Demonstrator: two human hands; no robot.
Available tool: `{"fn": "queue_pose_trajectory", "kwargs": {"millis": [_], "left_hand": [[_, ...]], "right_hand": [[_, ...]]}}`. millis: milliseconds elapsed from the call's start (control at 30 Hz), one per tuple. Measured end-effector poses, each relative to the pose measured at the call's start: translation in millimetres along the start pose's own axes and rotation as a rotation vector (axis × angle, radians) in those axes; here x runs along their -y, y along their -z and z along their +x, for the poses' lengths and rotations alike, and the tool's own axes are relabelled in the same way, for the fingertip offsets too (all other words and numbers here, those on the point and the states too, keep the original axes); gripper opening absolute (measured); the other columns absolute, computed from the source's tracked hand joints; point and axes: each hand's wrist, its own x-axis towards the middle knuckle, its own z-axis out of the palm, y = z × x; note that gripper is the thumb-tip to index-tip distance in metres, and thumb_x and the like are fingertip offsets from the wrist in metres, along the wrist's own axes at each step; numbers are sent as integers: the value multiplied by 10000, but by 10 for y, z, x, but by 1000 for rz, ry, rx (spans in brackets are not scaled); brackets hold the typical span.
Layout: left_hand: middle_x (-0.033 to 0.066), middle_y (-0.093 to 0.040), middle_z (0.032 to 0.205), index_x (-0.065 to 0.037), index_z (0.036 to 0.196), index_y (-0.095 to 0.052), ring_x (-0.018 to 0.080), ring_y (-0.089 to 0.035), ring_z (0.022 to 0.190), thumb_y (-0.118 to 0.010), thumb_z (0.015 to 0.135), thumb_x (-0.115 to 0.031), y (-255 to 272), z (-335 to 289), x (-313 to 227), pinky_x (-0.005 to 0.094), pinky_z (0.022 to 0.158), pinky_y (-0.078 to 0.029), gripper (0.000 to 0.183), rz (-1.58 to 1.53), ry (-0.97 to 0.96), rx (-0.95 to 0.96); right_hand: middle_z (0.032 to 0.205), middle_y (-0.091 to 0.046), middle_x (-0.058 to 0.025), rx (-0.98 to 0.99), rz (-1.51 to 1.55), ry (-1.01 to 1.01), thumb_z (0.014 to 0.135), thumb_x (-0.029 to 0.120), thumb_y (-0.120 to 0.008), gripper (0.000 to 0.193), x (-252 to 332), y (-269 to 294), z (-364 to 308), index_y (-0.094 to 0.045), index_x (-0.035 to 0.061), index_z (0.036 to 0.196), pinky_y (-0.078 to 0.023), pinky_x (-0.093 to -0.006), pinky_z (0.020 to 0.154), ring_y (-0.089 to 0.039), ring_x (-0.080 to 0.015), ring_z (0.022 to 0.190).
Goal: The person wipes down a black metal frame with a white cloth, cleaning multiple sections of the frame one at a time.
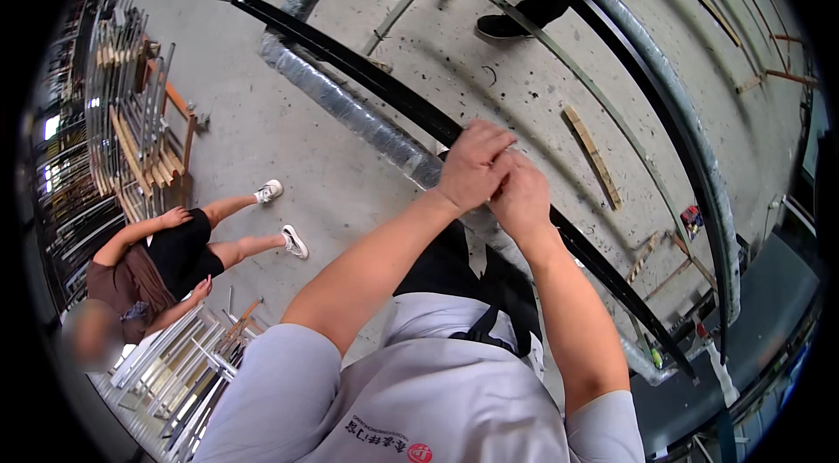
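Observation:
A long black metal profile (367,69) runs diagonally in front of me, lying along a frame bar wrapped in clear plastic film (350,118). Midway along the profile my two hands meet. My left hand (474,164) is closed, its fingers bent down over the black profile. Pressed against it from the right, my right hand (523,199) has its fingers curled together. Whatever is between the fingers is too small or too hidden to make out. Beyond my hands the profile continues to the lower right.
A second black profile with a wrapped bar (669,78) curves along the far side. Someone in dark shoes (502,26) stands beyond the frame; another person (166,262) is at the left. A wooden strip (592,157) lies on the floor. Racks of metal profiles (127,113) stand left.

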Motion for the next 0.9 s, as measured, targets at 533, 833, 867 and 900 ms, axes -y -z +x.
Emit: {"fn": "queue_pose_trajectory", "kwargs": {"millis": [533, 833, 867, 900], "left_hand": [[213, -692, 1066, 63, 1144, -654, 354, -591, 1162, -555, 952, -374, 231, 251, 219, 555, 1185, -300, 488, 701, 182, 508], [115, -722, 990, -101, 866, -738, 358, -566, 1216, -577, 932, -296, 2328, 1125, 1458, 501, 1152, -329, 262, 1147, 243, 509], [115, -723, 976, -96, 877, -739, 358, -560, 1224, -578, 935, -299, 2497, 1144, 1585, 493, 1144, -338, 265, 1201, 173, 430], [115, -723, 976, -96, 877, -739, 358, -560, 1224, -578, 935, -299, 2488, 1170, 1599, 493, 1144, -338, 265, 1200, 172, 419]], "right_hand": [[893, -630, -183, 26, -306, -197, 733, 324, -840, 489, -595, 335, -881, -630, 18, 1051, -500, -487, 720, -627, -410, 827], [835, -586, -176, -17, -337, -120, 748, 401, -800, 534, -625, 309, -911, -631, 6, 1066, -472, -488, 680, -598, -411, 769], [832, -589, -174, -16, -351, -104, 752, 419, -795, 533, -657, 280, -918, -630, 11, 1053, -471, -492, 680, -599, -407, 765], [841, -594, -171, -15, -341, -116, 758, 418, -791, 517, -643, 278, -894, -630, 20, 1046, -472, -491, 686, -601, -404, 775]]}}
